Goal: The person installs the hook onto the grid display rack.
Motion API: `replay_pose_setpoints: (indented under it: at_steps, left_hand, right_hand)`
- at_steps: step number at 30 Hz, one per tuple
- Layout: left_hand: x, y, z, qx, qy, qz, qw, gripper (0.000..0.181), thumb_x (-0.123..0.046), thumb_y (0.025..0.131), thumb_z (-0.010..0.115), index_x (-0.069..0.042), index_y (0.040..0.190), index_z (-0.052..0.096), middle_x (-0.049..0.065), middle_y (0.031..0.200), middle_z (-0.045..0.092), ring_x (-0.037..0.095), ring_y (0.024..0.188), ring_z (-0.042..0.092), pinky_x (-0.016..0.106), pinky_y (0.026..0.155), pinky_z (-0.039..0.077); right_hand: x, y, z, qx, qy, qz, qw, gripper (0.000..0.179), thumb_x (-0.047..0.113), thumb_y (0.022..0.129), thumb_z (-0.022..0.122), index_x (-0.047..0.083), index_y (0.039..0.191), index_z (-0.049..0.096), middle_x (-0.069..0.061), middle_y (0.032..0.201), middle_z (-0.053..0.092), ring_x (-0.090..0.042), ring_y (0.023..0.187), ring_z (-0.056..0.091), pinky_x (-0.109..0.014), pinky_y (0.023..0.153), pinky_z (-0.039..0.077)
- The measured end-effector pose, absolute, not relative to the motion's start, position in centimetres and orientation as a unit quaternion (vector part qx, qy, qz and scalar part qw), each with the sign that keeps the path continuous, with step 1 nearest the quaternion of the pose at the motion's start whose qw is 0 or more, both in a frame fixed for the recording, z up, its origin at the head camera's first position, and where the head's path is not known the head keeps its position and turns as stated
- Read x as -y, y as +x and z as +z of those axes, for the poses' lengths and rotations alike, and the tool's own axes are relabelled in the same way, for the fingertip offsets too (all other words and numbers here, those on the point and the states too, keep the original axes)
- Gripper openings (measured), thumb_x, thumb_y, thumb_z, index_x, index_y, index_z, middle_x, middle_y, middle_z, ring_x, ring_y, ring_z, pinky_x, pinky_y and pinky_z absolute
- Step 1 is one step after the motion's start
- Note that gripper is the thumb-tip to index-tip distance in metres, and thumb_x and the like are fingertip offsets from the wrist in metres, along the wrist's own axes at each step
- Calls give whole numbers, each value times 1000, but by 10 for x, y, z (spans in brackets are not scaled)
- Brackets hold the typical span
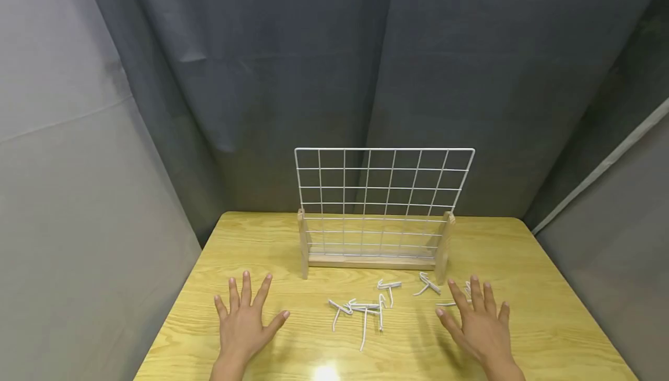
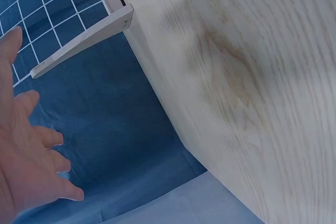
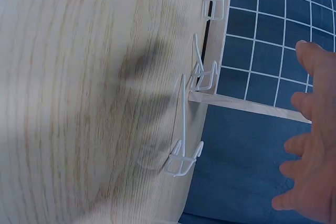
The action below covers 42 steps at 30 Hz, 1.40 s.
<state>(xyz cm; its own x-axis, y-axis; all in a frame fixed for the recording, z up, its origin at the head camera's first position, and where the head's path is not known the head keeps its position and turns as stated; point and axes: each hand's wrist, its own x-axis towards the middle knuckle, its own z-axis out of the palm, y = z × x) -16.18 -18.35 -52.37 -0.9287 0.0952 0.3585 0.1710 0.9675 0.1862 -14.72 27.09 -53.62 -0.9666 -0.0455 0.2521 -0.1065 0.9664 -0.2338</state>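
Note:
My left hand [image 1: 241,327], fingers spread and holding nothing, is over the left side of the table, left of the hooks. On the right side my right hand [image 1: 482,330] is spread the same way, and it partly covers one hook in the head view. Several white wire hooks lie loose between the hands, some bunched around a long-armed hook [image 1: 364,329] near the middle. One hook [image 3: 184,108] shows its long arm and wire clip in the right wrist view. Behind them a white wire grid panel [image 1: 384,149] stands upright in a wooden base [image 1: 371,262].
The wood-grain table [image 1: 251,241] has rounded back corners. A dark curtain [image 1: 261,79] hangs just behind it. Lighter grey cloth [image 1: 78,195] closes off the left side, and more grey cloth [image 1: 617,218] hangs on the right.

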Motion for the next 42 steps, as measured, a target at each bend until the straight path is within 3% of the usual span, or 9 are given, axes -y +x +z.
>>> replay_pose_setpoints:
  at_steps: [3,7,11,14,21,24,27,34,42]
  left_hand:
    - [183,-163,-522,976,-67,-109,174,81,-68,78,53,-24,144,35,27,146,22,51,132,7,72,96,-2]
    - [182,-163,-521,973,-73,-110,192,81,-63,77,60,-19,141,40,29,144,25,52,131,13,72,95,10]
    - [181,-165,-520,962,-76,-121,231,74,-48,74,71,-11,134,49,30,138,35,50,123,33,67,90,32]
    - [180,-166,-519,951,-75,-140,264,61,-36,73,76,-6,124,58,28,128,48,45,108,52,58,79,45]
    - [180,-167,-518,939,-66,-181,284,48,-25,72,78,-2,111,64,21,102,64,35,77,65,42,59,53]
    - [178,-168,-516,938,-56,-196,279,48,-24,71,79,-2,110,64,21,100,65,28,63,63,30,47,50]
    - [174,-168,-514,938,-42,-218,267,48,-23,71,79,-1,111,64,22,101,64,27,62,62,29,47,49]
    - [163,-173,-513,931,-16,-285,228,49,-22,76,75,-1,118,60,23,110,60,30,71,63,43,59,53]
    - [155,-186,-517,913,-3,-339,226,49,-19,79,74,-1,121,57,23,112,59,36,82,63,49,69,52]
  right_hand:
    - [-271,-147,-537,983,37,125,126,69,56,90,44,18,146,29,-31,147,12,-49,133,-4,-74,92,-4]
    - [-271,-146,-535,982,39,122,138,70,55,89,48,14,143,33,-32,145,17,-53,130,11,-76,91,8]
    - [-269,-144,-533,976,50,117,176,67,45,82,65,6,133,46,-34,133,38,-54,112,42,-72,79,34]
    - [-266,-143,-536,967,59,128,212,59,32,76,74,0,121,55,-31,115,54,-50,92,56,-64,66,45]
    - [-262,-140,-541,948,59,165,266,48,22,71,78,-3,109,62,-25,97,63,-40,72,61,-51,56,51]
    - [-259,-138,-541,945,51,183,266,46,20,71,78,-4,107,62,-25,94,63,-36,67,61,-47,53,51]
    - [-255,-137,-541,944,35,203,257,45,21,73,76,-4,108,62,-26,93,63,-24,55,55,-38,48,51]
    - [-240,-133,-548,940,-5,267,211,43,20,80,71,-5,113,58,-27,103,60,-40,82,61,-49,59,52]
    - [-219,-131,-558,928,-32,331,169,42,19,84,67,-6,116,56,-24,104,61,-39,87,61,-53,69,50]
